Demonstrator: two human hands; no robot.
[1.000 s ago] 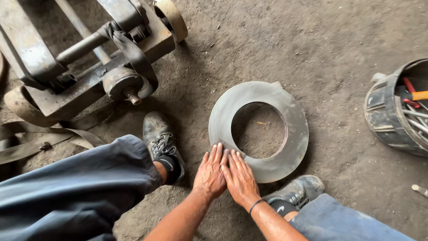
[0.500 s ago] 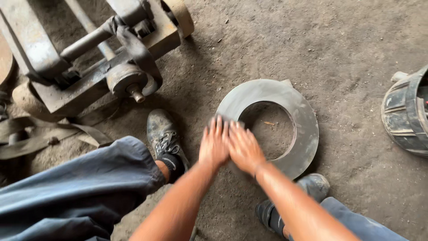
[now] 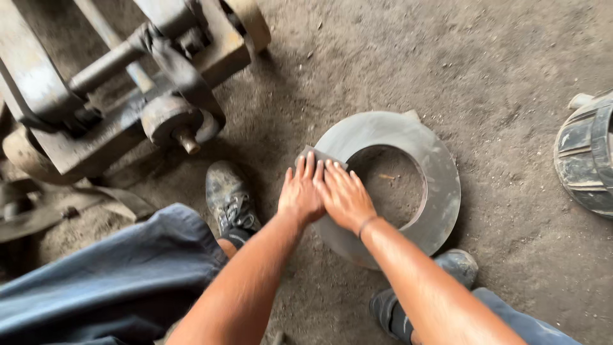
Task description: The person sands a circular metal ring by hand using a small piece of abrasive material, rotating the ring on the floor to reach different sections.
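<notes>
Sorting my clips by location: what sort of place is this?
Probably a metal workshop with a dirt floor. A heavy, worn steel machine stands on the ground, and both hands, left hand and right hand, press a small abrasive sheet onto a big flat steel ring.

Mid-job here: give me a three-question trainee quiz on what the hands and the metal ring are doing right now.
1. True or false: both hands press on the flat metal ring lying on the dirt floor.
2. What lies under the fingertips? A) a grey abrasive sheet B) a hammer C) a red rag
3. Fill in: the black bucket stands at the picture's ____ edge.

Key
1. True: the left hand and right hand lie side by side, palms down, on the ring's near-left rim.
2. A: a corner of the grey abrasive sheet shows beyond the fingers.
3. Right: the black bucket is cut off there.
</notes>
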